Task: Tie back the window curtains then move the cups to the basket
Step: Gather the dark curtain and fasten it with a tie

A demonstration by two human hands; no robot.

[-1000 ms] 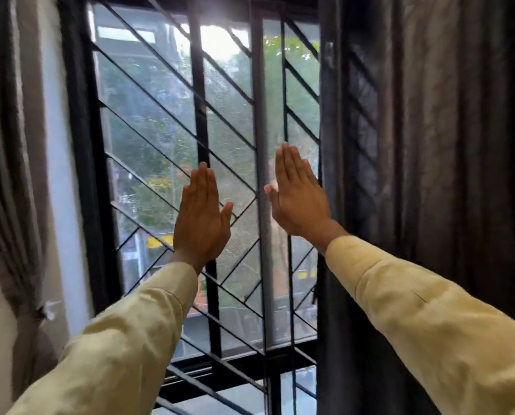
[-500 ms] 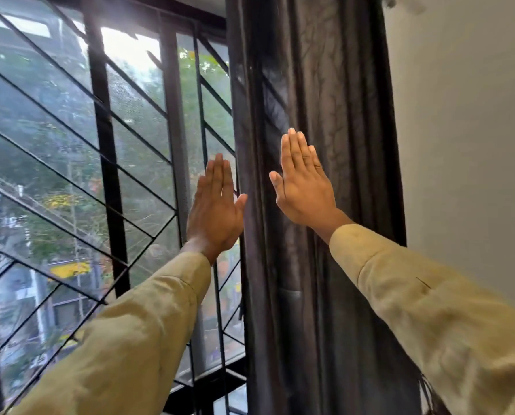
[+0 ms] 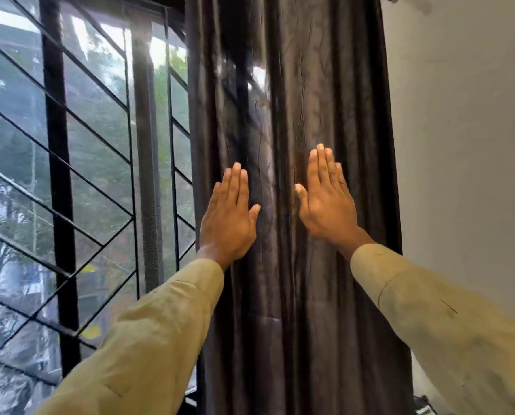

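Curtain: a dark grey curtain (image 3: pixel 304 295) hangs in upright folds between the window (image 3: pixel 100 130) on the left and the wall (image 3: pixel 459 145) on the right. It runs from the top edge of the view to the bottom and is gathered into a narrow column. Daylight shows through the thinner folds near the top.

Left hand: the left hand (image 3: pixel 228 226) is raised flat in front of the curtain's left folds, back towards the camera. Its fingers (image 3: pixel 235 181) are straight, held together and pointing up, with the thumb out to the right. It grips nothing.

Right hand: the right hand (image 3: pixel 329 205) is raised flat in front of the curtain's right folds, a little higher than the left. Its fingers (image 3: pixel 319 166) are straight and together, with the thumb towards the left. It holds nothing.

Contact: both palms face the cloth and seem to lie against it, though this angle does not settle whether they press on it or only hover.

Gap: the hands are apart, with a strip of curtain between the thumbs.

Sleeves: a pale yellow left sleeve (image 3: pixel 148 339) and right sleeve (image 3: pixel 444 324) reach up from the lower corners.

Window: a black grille (image 3: pixel 60 175) of upright and slanted bars crosses the glass, with blurred green trees beyond.

Wall: plain and pale, just beside the curtain's right edge.
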